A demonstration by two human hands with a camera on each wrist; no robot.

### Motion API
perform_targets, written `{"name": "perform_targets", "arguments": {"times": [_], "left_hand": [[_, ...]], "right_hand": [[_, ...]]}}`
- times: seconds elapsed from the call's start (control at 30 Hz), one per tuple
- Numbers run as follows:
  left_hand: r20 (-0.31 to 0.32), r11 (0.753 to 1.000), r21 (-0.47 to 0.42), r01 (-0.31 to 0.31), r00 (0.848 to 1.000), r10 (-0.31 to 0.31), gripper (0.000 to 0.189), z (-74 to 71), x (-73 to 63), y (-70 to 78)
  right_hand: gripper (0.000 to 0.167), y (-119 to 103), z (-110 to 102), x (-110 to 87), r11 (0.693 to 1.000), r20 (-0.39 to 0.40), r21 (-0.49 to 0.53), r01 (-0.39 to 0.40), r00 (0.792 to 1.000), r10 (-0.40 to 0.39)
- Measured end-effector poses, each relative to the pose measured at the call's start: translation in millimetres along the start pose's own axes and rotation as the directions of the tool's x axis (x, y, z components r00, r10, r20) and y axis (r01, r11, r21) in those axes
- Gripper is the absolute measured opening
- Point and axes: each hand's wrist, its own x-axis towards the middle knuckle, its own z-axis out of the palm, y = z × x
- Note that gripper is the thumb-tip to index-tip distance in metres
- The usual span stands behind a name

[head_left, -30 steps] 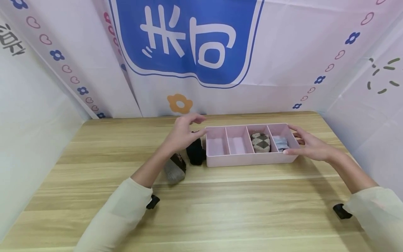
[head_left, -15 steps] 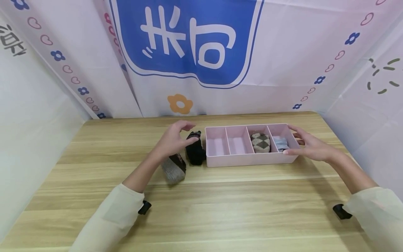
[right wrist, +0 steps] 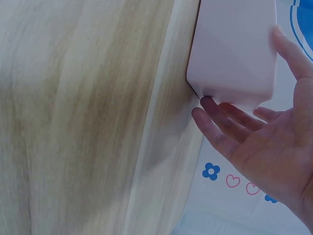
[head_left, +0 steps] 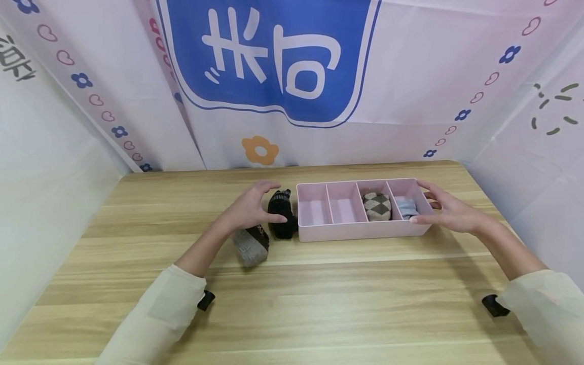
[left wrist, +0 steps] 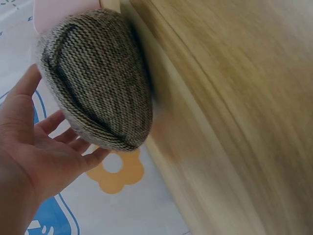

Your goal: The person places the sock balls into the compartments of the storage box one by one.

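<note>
In the head view a pink box (head_left: 351, 232) with divided compartments lies on the table. My right hand (head_left: 451, 210) grips its right end, thumb at the near corner and fingers at the far one. A rolled argyle sock (head_left: 377, 207) and a light blue rolled sock (head_left: 406, 207) sit in the two right compartments. Left of the box is a black rolled sock (head_left: 280, 202). My left hand (head_left: 246, 208) reaches over it, fingers spread and thumb across it; contact is unclear. A grey-brown rolled sock (head_left: 251, 248) lies below that wrist and fills the foreground of the left wrist view.
The wood-grain table (head_left: 319, 304) ends at a white printed cloth backdrop (head_left: 392, 101) behind the box. White cloth sides rise to the left and right. A black wrist device (head_left: 206, 300) shows at the left sleeve, another (head_left: 495, 305) at the right.
My left hand has moved left and nearer, from beside the box's left end to the black sock, and its thumb has lowered. The right hand and the box stay in place.
</note>
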Motion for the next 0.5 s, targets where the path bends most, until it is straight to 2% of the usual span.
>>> {"name": "perform_targets", "arguments": {"times": [0.17, 0.5], "left_hand": [[0.018, 1.000, -0.006, 0.008, 1.000, -0.008, 0.094, 1.9, 2.0, -6.4], [0.056, 0.999, -0.017, -0.041, 0.998, 0.042, 0.097, 6.8, 5.2, -11.3]], "right_hand": [[0.102, -0.5, 0.2, 1.1, 1.000, 0.005, 0.005, 0.002, 1.000, -0.002], [0.101, -0.4, 0.2, 0.0, 1.000, 0.001, 0.012, 0.011, 1.000, -0.011]]}}
